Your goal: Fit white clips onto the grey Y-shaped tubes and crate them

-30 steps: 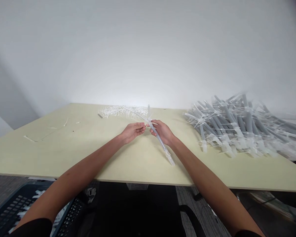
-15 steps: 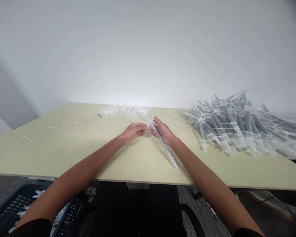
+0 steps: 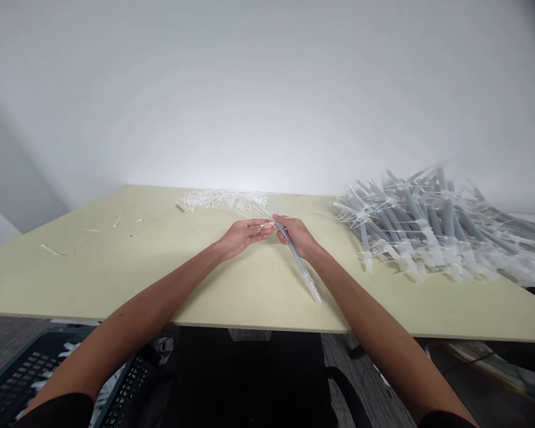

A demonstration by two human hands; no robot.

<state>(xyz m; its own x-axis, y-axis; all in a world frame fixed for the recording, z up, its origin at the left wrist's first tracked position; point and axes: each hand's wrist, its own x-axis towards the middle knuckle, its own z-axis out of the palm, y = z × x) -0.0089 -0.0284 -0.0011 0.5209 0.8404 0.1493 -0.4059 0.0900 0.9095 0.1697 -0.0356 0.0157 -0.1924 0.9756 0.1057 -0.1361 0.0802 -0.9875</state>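
"What's being held?"

"A grey tube (image 3: 301, 264) in clear plastic, slanting toward lower centre-right. The right hand (image 3: 296, 236) pinches its upper end; the left hand's (image 3: 245, 235) fingertips reach there, grip unclear."

"Around it?"

"A heap of similar tubes (image 3: 428, 229) at right, small white plastic pieces (image 3: 223, 201) at top centre, both on a pale table (image 3: 116, 279)."

Right hand (image 3: 296, 236) is closed in a grip, palm turned down and inward, knuckles up. Left hand (image 3: 245, 236) lies flat and extended, palm turned partly up, its fingertips (image 3: 267, 223) touching the grip's left side. Both forearms (image 3: 160, 297) run bare from the lower corners, converging on the grip, wrists nearly straight.
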